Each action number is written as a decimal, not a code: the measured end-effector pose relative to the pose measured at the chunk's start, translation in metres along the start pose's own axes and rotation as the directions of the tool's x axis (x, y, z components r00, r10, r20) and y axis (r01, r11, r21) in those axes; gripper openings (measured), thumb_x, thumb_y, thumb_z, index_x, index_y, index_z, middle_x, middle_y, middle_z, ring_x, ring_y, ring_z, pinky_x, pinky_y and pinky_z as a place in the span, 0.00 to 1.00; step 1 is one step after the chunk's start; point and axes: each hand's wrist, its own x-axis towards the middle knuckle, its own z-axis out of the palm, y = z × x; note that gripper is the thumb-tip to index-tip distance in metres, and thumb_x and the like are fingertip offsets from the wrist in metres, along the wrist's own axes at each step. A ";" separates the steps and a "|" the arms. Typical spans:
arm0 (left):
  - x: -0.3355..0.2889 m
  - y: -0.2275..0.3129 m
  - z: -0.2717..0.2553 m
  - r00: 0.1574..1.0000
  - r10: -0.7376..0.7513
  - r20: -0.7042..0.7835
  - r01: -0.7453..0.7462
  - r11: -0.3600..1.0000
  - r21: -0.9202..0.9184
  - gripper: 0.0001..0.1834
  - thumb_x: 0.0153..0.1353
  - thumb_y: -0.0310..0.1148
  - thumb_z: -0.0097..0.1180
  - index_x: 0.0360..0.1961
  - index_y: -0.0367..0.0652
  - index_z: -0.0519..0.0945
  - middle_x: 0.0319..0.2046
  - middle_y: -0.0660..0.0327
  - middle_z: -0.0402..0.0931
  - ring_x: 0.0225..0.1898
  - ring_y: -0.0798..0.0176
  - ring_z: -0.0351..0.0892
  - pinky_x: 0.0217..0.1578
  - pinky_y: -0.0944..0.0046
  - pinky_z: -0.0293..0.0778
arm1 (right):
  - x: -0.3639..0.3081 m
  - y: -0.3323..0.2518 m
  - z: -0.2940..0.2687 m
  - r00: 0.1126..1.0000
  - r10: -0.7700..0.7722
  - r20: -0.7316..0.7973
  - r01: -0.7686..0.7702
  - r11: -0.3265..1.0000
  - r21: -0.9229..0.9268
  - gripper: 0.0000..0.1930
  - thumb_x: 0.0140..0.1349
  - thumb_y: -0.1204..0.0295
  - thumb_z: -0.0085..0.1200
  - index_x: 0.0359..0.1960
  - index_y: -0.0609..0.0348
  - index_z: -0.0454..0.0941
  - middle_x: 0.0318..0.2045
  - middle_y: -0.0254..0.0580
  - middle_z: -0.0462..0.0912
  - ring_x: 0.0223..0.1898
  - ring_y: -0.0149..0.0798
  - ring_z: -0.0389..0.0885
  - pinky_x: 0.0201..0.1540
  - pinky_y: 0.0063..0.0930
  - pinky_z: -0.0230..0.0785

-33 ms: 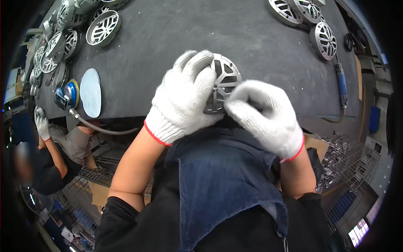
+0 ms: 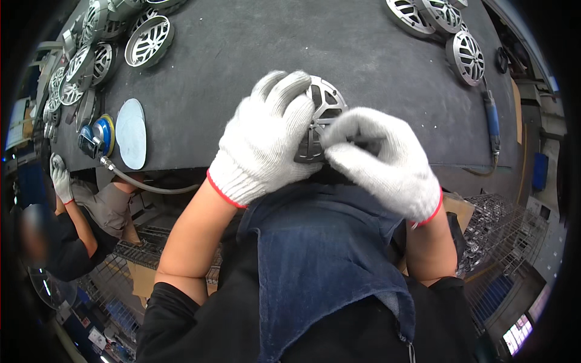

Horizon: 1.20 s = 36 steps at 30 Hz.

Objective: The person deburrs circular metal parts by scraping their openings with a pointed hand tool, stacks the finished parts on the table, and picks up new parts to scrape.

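My left hand [image 2: 263, 136], in a white knit glove with a red cuff, grips a round silver metal grille [image 2: 327, 98] by its left side. The grille is tilted up at the near edge of the dark table, and its spoked face shows between my hands. At its right side is my right hand [image 2: 387, 163], gloved the same way, with fingers curled and the thumb and fingertips pinched close to the spokes. Whatever the pinch holds, if anything, is hidden and slightly blurred. My left fingers cover part of the grille.
Several similar grilles [image 2: 148, 42] are heaped at the far left of the table [image 2: 254, 42], more [image 2: 467, 58] at the far right. On the left lie a blue disc sander [image 2: 97, 138] with a hose and pale blue discs [image 2: 131, 134]. A blue air tool [image 2: 492, 124] lies right. Another person [image 2: 69, 236] sits left.
My right hand has shifted slightly up over the grille's right side. My left hand keeps its grip on the grille, almost unmoved.
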 end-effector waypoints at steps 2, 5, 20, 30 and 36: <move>0.003 -0.004 -0.002 0.999 0.018 0.044 -0.019 1.000 0.016 0.45 0.43 0.42 0.89 0.63 0.39 0.81 0.71 0.42 0.78 0.74 0.32 0.77 0.71 0.40 0.79 | 0.005 -0.012 -0.008 0.981 0.193 0.024 -0.194 0.965 0.178 0.11 0.81 0.70 0.61 0.52 0.66 0.89 0.39 0.37 0.91 0.40 0.30 0.86 0.48 0.29 0.83; 0.002 -0.016 0.007 0.998 0.055 -0.015 -0.056 0.995 -0.085 0.49 0.42 0.44 0.90 0.66 0.40 0.80 0.71 0.43 0.78 0.74 0.33 0.76 0.74 0.39 0.76 | 0.007 0.005 -0.003 0.992 0.098 -0.084 -0.077 0.971 0.228 0.13 0.84 0.67 0.59 0.53 0.66 0.89 0.37 0.36 0.90 0.40 0.29 0.87 0.47 0.29 0.82; -0.008 -0.026 0.028 0.996 -0.086 -0.029 0.080 0.983 -0.168 0.45 0.43 0.47 0.87 0.61 0.41 0.80 0.69 0.47 0.79 0.73 0.35 0.75 0.76 0.38 0.71 | 0.025 0.006 0.021 0.966 -0.238 -0.104 0.194 0.927 -0.320 0.13 0.80 0.62 0.61 0.48 0.60 0.87 0.35 0.54 0.91 0.37 0.62 0.91 0.43 0.52 0.83; -0.007 -0.024 0.029 0.995 -0.057 -0.081 0.046 0.990 -0.136 0.38 0.43 0.43 0.86 0.54 0.40 0.82 0.69 0.44 0.79 0.70 0.36 0.79 0.69 0.43 0.81 | 0.011 0.016 0.032 0.905 -0.408 -0.119 0.337 0.860 -0.383 0.10 0.79 0.64 0.64 0.46 0.58 0.87 0.33 0.53 0.89 0.36 0.61 0.90 0.42 0.50 0.82; -0.008 -0.024 0.024 0.996 -0.041 -0.076 0.034 0.995 -0.097 0.46 0.39 0.48 0.91 0.57 0.39 0.81 0.68 0.43 0.79 0.68 0.35 0.81 0.66 0.42 0.82 | -0.017 -0.018 0.031 0.990 -0.065 -0.129 0.080 0.990 0.113 0.16 0.86 0.67 0.54 0.44 0.65 0.89 0.27 0.40 0.89 0.28 0.29 0.87 0.33 0.28 0.80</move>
